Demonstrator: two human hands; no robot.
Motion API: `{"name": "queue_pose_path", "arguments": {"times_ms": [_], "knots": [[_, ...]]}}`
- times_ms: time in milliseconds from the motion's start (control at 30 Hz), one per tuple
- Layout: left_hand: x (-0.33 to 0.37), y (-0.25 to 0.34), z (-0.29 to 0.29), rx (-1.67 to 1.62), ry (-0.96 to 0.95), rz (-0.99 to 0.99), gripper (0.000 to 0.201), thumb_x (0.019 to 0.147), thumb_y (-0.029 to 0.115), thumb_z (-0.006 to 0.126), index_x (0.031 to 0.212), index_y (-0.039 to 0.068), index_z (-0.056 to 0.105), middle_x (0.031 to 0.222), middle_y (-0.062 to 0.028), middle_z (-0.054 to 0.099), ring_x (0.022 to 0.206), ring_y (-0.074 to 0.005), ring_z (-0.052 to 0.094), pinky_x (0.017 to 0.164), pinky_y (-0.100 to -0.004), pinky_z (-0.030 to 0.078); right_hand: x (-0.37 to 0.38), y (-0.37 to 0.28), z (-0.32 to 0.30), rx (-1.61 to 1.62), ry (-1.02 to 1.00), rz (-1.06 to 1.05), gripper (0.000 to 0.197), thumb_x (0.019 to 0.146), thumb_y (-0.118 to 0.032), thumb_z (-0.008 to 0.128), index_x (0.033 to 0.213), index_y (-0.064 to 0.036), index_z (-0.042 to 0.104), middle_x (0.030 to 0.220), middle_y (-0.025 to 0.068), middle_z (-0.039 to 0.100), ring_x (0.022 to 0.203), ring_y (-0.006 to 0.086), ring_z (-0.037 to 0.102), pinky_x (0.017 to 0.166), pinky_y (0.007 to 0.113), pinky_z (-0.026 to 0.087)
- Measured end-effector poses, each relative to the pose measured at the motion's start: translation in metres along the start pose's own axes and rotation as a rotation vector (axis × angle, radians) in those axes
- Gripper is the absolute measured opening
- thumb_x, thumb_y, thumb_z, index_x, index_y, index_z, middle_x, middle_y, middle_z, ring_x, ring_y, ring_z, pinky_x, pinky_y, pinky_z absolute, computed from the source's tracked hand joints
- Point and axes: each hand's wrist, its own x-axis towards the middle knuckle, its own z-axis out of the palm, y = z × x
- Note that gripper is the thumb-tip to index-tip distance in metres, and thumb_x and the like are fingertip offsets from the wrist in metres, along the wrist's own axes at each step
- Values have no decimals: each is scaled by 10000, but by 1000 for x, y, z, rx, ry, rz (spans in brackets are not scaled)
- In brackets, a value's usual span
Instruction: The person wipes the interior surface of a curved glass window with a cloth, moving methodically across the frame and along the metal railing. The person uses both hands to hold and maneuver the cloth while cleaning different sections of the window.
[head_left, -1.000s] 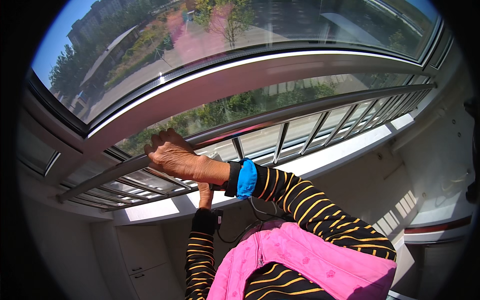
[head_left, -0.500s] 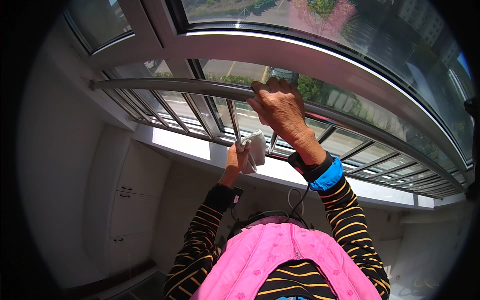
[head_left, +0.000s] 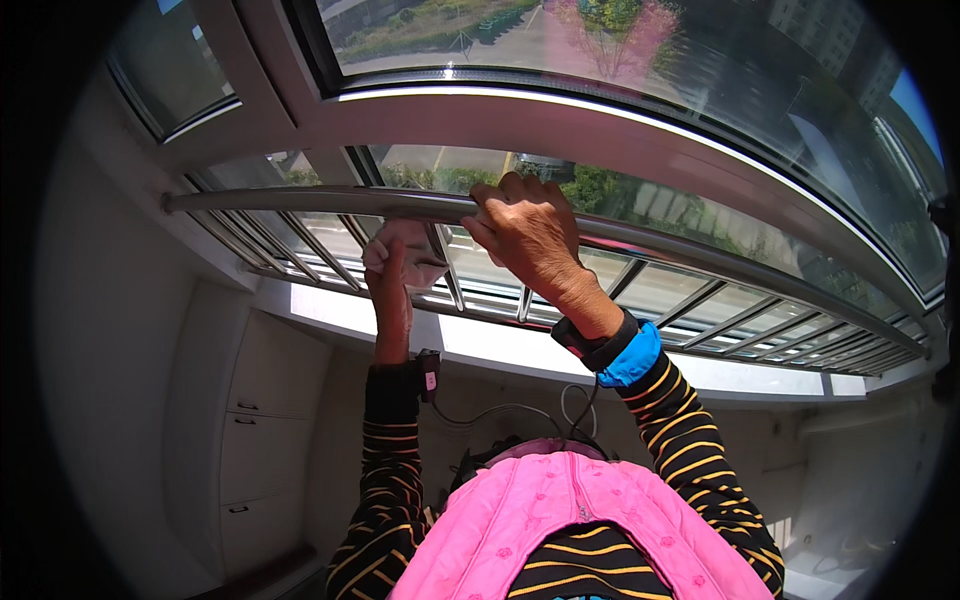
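My right hand (head_left: 532,232) is closed over the thick metal handrail (head_left: 680,257) in front of the window, its fingers curled across the top. To its left, my left hand (head_left: 390,285) grips a pale cloth (head_left: 418,257) just under the rail. The cloth wraps about one of the thin upright bars, in shade, and partly covers it. Several more metal bars (head_left: 452,275) run down from the handrail to a lower rail near the sill. The left fingertips are partly hidden by the cloth.
A white sill (head_left: 480,343) runs below the bars. Window panes (head_left: 480,40) in a wide frame rise behind the rail. White cabinets (head_left: 265,420) with dark handles stand at lower left. A cable (head_left: 490,408) hangs from the device on my left wrist.
My left hand has moved left and up with the cloth, from near the sill to just under the handrail at another bar. My right hand stays on the handrail as the view shifts slightly.
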Motion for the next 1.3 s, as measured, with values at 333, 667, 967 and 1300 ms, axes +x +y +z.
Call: {"name": "queue_pose_path", "arguments": {"times_ms": [333, 667, 967, 1300], "knots": [[22, 7, 23, -20, -485, -204, 264, 923, 158, 655, 1145, 20, 615, 1034, -61, 658, 991, -150, 635, 860, -313, 509, 0, 1, 0, -24, -3, 6, 303, 789, -410, 721, 963, -165, 681, 858, 40, 593, 851, 224, 606, 761, 369, 447], [10, -45, 5, 245, -361, -251, 217, 816, 140, 802, 882, 93, 600, 673, 68, 548, 579, -19, 461, 497, -204, 336, 0, 0, 2, -17, 47, -3, 296, 788, -407, 715, 915, -141, 694, 825, 56, 596, 817, 236, 606, 768, 384, 455], [-22, -135, -52, 436, -384, -336, 324, 854, 44, 687, 1135, 58, 526, 793, -61, 604, 518, -152, 572, 401, -296, 470, 0, 1, 3, -23, 54, -20, 295, 790, -402, 724, 886, -123, 698, 844, 67, 601, 817, 232, 603, 763, 386, 464], [-37, -151, -66, 503, -203, -160, 389, 856, 34, 732, 1207, 68, 568, 915, -14, 634, 727, -109, 598, 611, -272, 508, 0, 0, -1, -17, 40, -19, 296, 792, -374, 750, 963, -140, 688, 879, 52, 612, 838, 237, 606, 761, 378, 481]]}}
